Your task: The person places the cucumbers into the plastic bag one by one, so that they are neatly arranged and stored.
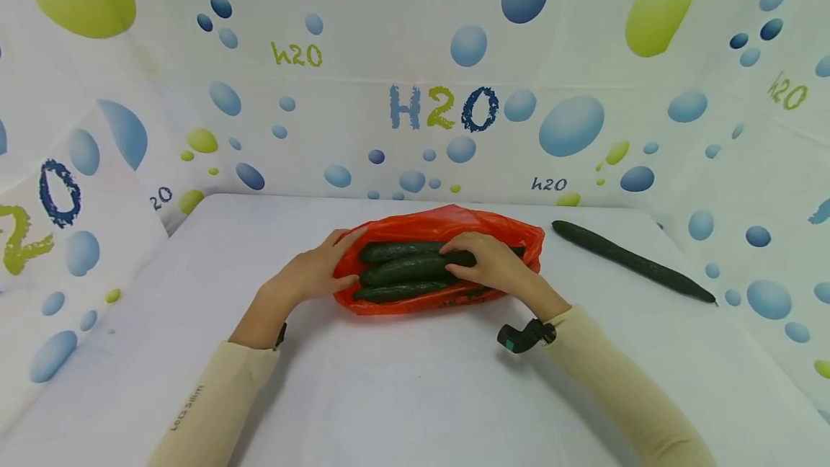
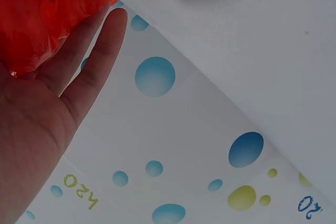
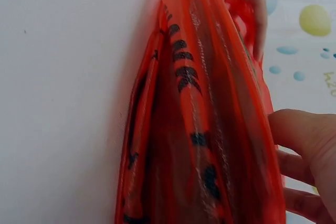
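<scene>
On the white table lies a red plastic bag [image 1: 447, 216], its upper side parted to show several dark green cucumbers [image 1: 405, 269] side by side. My left hand [image 1: 318, 265] is at the bag's left end, thumb and fingers spread to either side. In the left wrist view, straight fingers [image 2: 102, 59] lie along the red plastic. My right hand [image 1: 488, 259] reaches over the bag's right part, with thumb and fingers curved round the middle cucumber. The bag's side hides those fingertips in the right wrist view. Folds with black print show on the bag [image 3: 194, 103] there.
A single long cucumber [image 1: 632, 259] lies slantwise to the right of the bag. Behind the table hangs a white sheet [image 1: 363, 13] with blue and green spots. A black strap with a small device [image 1: 521, 336] sits on my right wrist.
</scene>
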Demonstrator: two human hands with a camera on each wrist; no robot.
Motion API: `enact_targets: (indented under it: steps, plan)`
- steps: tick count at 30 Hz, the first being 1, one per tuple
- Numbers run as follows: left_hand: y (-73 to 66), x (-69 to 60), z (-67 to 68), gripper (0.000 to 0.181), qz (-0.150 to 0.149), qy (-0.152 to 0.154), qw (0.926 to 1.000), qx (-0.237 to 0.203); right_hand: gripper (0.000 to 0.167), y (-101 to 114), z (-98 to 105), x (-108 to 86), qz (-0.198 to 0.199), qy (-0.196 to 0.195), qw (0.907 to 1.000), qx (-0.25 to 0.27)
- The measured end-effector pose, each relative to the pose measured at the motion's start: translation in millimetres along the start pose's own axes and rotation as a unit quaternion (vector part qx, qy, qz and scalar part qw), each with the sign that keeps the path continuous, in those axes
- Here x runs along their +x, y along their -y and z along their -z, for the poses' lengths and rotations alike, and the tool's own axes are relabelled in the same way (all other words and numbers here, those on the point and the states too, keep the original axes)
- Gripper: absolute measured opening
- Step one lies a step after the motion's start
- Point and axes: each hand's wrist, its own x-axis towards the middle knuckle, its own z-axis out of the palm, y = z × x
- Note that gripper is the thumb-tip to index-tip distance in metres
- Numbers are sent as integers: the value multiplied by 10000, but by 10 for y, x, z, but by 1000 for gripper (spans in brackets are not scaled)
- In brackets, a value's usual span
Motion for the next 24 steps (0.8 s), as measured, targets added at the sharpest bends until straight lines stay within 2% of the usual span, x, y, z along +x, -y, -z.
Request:
enact_targets:
  steps: [5, 8, 11, 13, 16, 19, 22, 24]
  plan:
    - [22, -5, 3, 80, -44, 50, 10000, 12, 30, -22, 40, -23, -82, 97, 9999, 83]
    - [23, -6, 10, 81, -39, 43, 10000, -4, 29, -48, 62, -61, -70, 2, 9999, 136]
    - [22, -6, 14, 81, -53, 11, 10000, -7, 24, -85, 77, -105, 91, -435, 9987, 268]
    - [23, -4, 10, 81, -95, -2, 10000, 4, 20, -119, 80, -135, 308, -930, 9944, 402]
    - [27, -1, 4, 81, -134, -7, 9999, 9, 17, -188, 92, -173, 763, -1770, 9792, 637]
    - [29, 1, -5, 81, -119, 1, 9999, 7, 22, -263, 113, -206, 1273, -2472, 9572, 807]
    - [23, 2, -6, 81, -94, 9, 9999, 33, 27, -321, 164, -247, 1665, -2904, 9398, 684]
    - [18, 4, -5, 81, -97, 24, 9999, 46, 30, -351, 201, -283, 1788, -3100, 9321, 557]
